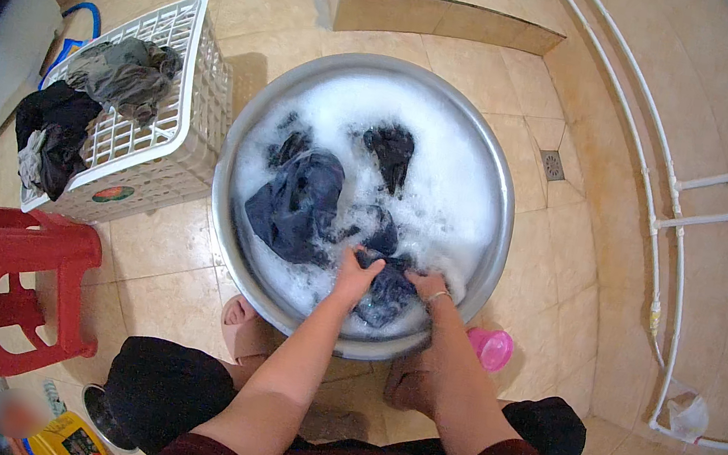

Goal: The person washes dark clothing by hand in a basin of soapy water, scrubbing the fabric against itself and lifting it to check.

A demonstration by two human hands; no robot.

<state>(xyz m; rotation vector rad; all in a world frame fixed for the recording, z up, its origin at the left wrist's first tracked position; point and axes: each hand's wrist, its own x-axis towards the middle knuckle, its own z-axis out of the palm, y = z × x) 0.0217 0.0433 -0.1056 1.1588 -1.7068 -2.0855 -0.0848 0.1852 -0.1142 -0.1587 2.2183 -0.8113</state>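
Note:
A large round metal basin (497, 246) full of white suds stands in front of me. Wet dark blue cloth (295, 204) lies in it, bunched up on the left and running toward my hands. My left hand (357, 275) grips a fold of the dark garment (388, 291) near the basin's front. On the same garment, my right hand (427, 285) is closed at its right edge, with fingertips partly hidden by cloth and foam. A bracelet circles the right wrist. Farther back, a black piece of cloth (390, 152) pokes up through the suds.
To the left, dark clothes (129, 75) lie on a white plastic basket (186, 100). A red stool (38, 228) stands nearer. A pink cup (490, 348) sits right of the basin. White pipes (666, 196) run along the right wall; a floor drain (552, 166) lies before them.

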